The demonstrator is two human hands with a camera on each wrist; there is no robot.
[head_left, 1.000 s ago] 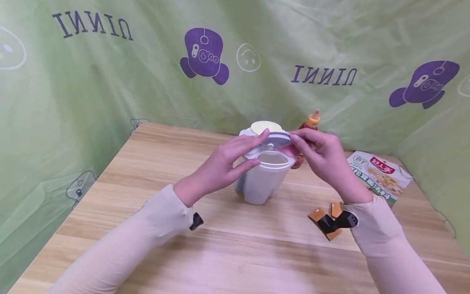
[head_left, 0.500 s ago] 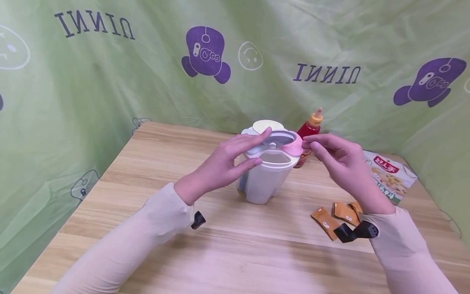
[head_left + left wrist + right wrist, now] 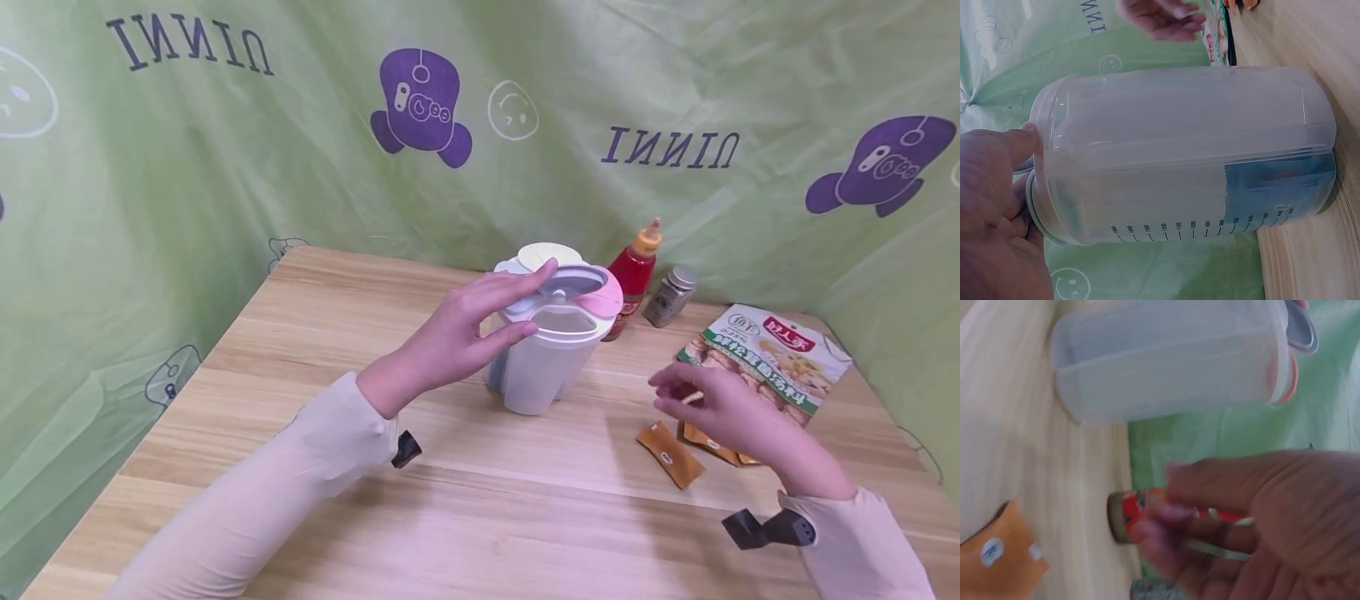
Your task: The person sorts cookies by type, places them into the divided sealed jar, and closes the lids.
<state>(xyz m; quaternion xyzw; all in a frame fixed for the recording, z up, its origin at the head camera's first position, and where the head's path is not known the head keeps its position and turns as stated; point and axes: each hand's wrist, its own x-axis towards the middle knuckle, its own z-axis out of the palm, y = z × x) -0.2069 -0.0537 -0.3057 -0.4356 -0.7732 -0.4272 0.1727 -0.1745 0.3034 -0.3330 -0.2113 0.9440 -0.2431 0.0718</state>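
Observation:
A translucent divided storage container [image 3: 536,375] stands upright on the table, with flower-like coloured lids on top. Its grey flap lid [image 3: 581,283] is raised, exposing an opening. My left hand [image 3: 457,337] holds the top, thumb on the front rim and fingers at the raised flap; the left wrist view shows the thumb [image 3: 1019,142] against the rim. A blue packet [image 3: 1279,187] shows in one compartment's bottom. My right hand [image 3: 738,417], loosely curled and holding nothing, hovers over several orange sachets [image 3: 671,454], partly hiding them. That hand [image 3: 1272,512] is blurred in the right wrist view.
Behind the container, to its right, stands a red sauce bottle [image 3: 632,275] with a yellow cap. Beside it is a small spice jar [image 3: 671,297]. A printed food packet [image 3: 780,354] lies at the table's right side. Green curtain [image 3: 300,125] hangs behind the table.
My right hand has left the pink lid beside the raised flap and moved right and toward me, over the sachets. The spice jar has come into view. My left hand stays put.

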